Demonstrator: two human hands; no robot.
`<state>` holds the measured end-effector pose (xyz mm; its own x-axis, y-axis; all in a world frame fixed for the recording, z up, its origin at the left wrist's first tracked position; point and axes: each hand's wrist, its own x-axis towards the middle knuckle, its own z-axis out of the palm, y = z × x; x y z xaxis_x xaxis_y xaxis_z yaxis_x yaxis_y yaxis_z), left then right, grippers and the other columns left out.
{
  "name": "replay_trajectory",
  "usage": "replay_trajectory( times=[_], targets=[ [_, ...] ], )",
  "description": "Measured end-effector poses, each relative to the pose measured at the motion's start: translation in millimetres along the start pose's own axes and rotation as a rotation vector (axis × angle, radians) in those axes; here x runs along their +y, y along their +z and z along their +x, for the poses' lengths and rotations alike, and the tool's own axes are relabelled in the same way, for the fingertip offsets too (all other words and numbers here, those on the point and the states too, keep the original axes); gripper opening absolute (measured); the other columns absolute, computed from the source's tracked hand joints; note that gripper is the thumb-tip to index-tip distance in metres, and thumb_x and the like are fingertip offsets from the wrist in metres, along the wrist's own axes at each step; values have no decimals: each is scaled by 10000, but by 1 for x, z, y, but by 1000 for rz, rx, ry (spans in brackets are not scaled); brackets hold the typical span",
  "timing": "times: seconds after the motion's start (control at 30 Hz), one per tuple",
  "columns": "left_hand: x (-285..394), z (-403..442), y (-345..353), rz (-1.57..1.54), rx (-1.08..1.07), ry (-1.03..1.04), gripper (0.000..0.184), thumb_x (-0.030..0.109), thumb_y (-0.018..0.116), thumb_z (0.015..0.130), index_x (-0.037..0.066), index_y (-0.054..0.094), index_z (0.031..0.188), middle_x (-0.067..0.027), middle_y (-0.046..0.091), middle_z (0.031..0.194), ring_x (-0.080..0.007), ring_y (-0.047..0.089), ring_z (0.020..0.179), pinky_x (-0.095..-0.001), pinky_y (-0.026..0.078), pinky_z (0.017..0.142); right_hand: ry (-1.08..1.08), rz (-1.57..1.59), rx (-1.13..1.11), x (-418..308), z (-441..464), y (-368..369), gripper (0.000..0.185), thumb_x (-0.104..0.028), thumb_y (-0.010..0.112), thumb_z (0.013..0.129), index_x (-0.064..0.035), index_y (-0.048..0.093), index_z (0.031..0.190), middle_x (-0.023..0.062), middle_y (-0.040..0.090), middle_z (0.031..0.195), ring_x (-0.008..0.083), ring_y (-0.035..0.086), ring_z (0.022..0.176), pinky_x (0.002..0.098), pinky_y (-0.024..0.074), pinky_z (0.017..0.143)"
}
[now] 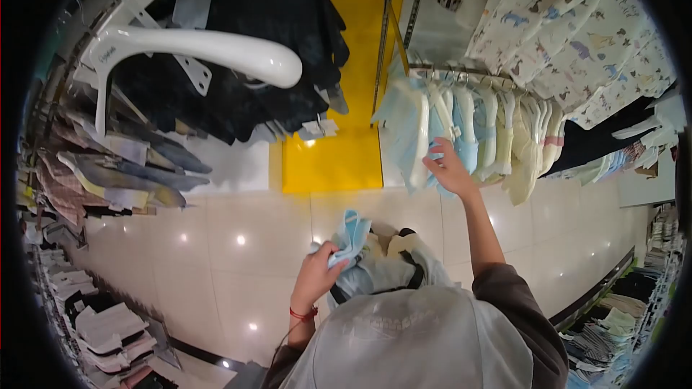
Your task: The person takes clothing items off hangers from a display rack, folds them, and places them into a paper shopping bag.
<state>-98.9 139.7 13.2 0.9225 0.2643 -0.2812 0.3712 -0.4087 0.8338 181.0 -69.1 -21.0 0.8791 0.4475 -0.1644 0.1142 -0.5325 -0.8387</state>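
Observation:
My left hand (317,271), with a red band at the wrist, is closed around a light blue folded cloth (351,236) in front of my body. What kind of cloth it is, I cannot make out. My right hand (448,170) reaches up to the rack, its thumb and fingers apart. The fingertips are at a light blue garment (466,156) on a white hanger, beside another white hanger (421,140) at the row's left end. Whether they touch the fabric is unclear.
Pale blue, yellow and cream garments (526,173) hang in a row on the rail (468,75). Dark shirts (238,94) and a large white hanger (209,50) are upper left. A yellow panel (331,162) separates the racks. Folded clothes (108,328) line the lower left.

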Motion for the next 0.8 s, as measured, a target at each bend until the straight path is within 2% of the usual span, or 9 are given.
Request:
replay_trajectory(
  times=[0.1,0.2,0.3,0.37,0.5,0.57,0.6,0.7,0.8],
  targets=[
    [20,-2,-4,2,-27,34,244,171,682,760,33,526,888,-165,614,783,-360,589,696,-354,466,595,-132,130,48,-10,-42,-18,477,-98,596,830,-45,384,1253,90,530,1074,174,552,858,316,469,736],
    [43,-9,-3,8,-142,85,221,149,674,768,38,528,891,-143,626,786,-332,605,697,-334,463,592,-181,443,-264,-10,-76,-25,455,-62,600,817,-55,418,1234,82,509,1166,177,542,966,319,452,817],
    [64,-14,6,-70,-296,181,200,133,671,770,43,534,885,-125,634,781,-305,617,695,-322,460,593,-225,368,-527,-26,-93,-13,483,-97,623,808,-61,422,1246,85,482,1234,209,508,1074,340,404,916],
    [74,-18,15,-115,-379,258,191,123,670,771,45,537,884,-118,635,772,-290,622,692,-317,457,595,-349,280,-572,-25,-93,0,535,-132,650,798,-68,409,1271,83,443,1281,228,456,1147,356,372,961],
    [88,-23,29,-93,-397,268,200,119,692,758,43,535,855,-100,635,749,-262,616,654,-298,456,574,-588,-31,-859,15,-92,14,596,-202,683,778,-69,408,1289,89,417,1320,241,375,1237,364,314,1015],
    [87,-27,33,-13,-300,203,213,112,718,744,43,529,812,-87,634,722,-211,610,610,-262,458,565,-370,139,-1102,32,-100,0,571,-215,686,774,-65,437,1265,98,422,1313,235,381,1232,351,305,1021],
    [86,-29,34,26,-188,230,204,121,690,759,30,523,834,-88,614,698,-261,595,595,-290,441,535,-257,225,-1222,36,-106,-8,559,-222,688,772,-63,452,1254,103,425,1310,232,384,1230,345,300,1024],
    [84,-37,42,-74,-94,194,205,112,692,761,28,516,822,-89,591,668,-220,588,573,-271,429,527,-314,250,-1037,44,-140,-35,508,-224,679,781,-52,485,1219,107,464,1273,218,422,1193,335,305,1011],
    [93,-46,60,-63,-111,201,199,102,692,765,28,516,818,-91,587,668,-183,578,575,-256,423,531,-507,-39,-829,78,-159,-19,415,-236,642,818,-23,525,1154,112,554,1155,211,516,1073,329,388,915]
  ],
)
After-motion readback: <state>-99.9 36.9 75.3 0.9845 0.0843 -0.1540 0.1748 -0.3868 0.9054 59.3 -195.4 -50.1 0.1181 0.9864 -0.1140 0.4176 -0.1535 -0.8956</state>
